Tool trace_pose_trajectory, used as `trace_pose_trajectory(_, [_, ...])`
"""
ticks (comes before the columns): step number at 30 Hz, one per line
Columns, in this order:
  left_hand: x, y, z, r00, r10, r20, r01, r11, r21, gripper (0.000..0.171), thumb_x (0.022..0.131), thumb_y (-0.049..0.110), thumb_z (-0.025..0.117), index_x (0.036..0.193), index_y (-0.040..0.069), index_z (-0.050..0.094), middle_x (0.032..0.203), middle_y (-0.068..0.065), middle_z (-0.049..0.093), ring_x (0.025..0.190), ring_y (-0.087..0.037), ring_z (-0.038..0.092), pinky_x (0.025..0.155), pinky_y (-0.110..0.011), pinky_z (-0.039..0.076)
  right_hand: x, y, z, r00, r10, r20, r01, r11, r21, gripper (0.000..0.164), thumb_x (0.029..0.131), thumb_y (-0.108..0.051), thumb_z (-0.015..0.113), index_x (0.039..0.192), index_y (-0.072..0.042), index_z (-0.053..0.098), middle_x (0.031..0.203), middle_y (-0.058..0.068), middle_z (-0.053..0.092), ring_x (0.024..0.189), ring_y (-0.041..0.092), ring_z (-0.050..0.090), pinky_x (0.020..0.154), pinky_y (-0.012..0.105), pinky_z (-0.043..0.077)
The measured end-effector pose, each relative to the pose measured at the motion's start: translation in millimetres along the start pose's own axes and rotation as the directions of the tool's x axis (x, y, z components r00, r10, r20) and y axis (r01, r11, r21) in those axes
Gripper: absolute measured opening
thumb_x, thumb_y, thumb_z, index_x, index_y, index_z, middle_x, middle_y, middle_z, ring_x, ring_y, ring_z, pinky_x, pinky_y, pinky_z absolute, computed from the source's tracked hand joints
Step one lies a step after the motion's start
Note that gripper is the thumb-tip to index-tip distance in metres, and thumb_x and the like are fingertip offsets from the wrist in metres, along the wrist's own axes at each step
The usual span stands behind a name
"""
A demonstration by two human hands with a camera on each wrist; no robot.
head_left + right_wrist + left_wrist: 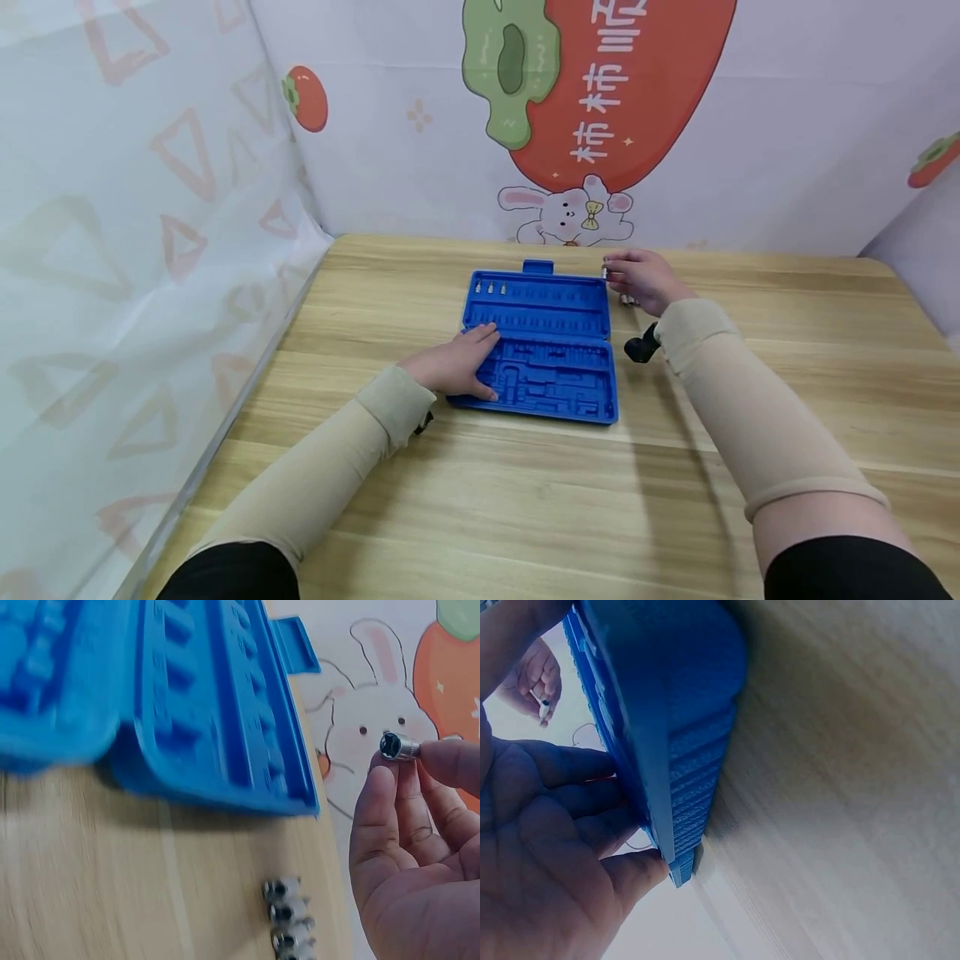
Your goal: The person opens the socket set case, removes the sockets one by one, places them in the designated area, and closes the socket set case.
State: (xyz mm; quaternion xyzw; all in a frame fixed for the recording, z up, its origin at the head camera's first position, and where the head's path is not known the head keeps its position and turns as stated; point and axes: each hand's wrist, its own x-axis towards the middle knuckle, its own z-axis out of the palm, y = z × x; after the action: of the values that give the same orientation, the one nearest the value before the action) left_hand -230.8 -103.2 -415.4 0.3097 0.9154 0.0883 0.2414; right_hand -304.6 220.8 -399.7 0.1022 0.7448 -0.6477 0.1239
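Observation:
A blue plastic tool case (555,375) lies unfolded on the table, its moulded recesses facing up. Three small metal sockets (491,288) stand at the left of its far half's upper row. My left hand (459,364) rests on the near half's left side, fingers straight and thumb spread; the left wrist view has its fingertips on the case rim (656,795). Beyond the far right corner, my right hand (645,279) pinches a shiny socket (399,746) between thumb and fingertips, raised off the table, its hollow end showing.
Several more sockets (289,915) lie in a row on the wooden table (525,508), right of the case and partly under my right hand in the head view. A latch tab (537,267) sticks out from the case's far edge. A printed cloth (405,167) hangs behind the table.

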Motion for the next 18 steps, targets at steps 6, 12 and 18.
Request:
trace_pose_trajectory(6, [-2.5,-0.2,-1.0,1.000,-0.002,0.005,0.002,1.000,-0.002,0.102,0.093,0.041,0.078,0.164,-0.002,0.017,0.172,-0.017,0.008,0.158,-0.032,0.006,0.126,-0.044,0.012,-3.2,1.9,-14.4,1.000,-0.008,0.003,0.008,0.999,-0.047,0.048,0.111,-0.016,0.047,0.152,0.006,0.039,0.138,0.016,0.049,0.114,0.021,0.055,0.103,0.028,0.050])
trace_pose_trajectory(12, [-1.7,0.5,-2.1,1.000,0.000,0.004,0.000,1.000,0.002,0.102,0.093,0.041,0.078,0.164,-0.002,0.017,0.171,-0.017,0.009,0.158,-0.032,0.006,0.126,-0.044,0.012,-9.0,2.4,-31.6,1.000,-0.013,-0.006,0.013,0.998,-0.062,0.040,0.110,-0.015,0.051,0.143,0.005,0.046,0.116,0.004,0.058,0.100,0.014,0.061,0.094,0.023,0.054])
trace_pose_trajectory(18, [-0.6,0.8,-1.9,1.000,0.006,0.001,-0.006,1.000,0.005,0.102,0.093,0.041,0.078,0.163,-0.002,0.018,0.171,-0.018,0.009,0.157,-0.032,0.007,0.126,-0.044,0.012,-14.6,6.0,-50.6,1.000,-0.016,-0.021,0.014,0.995,-0.099,0.038,0.110,-0.016,0.051,0.141,0.005,0.047,0.105,-0.003,0.061,0.097,0.012,0.061,0.092,0.024,0.054])
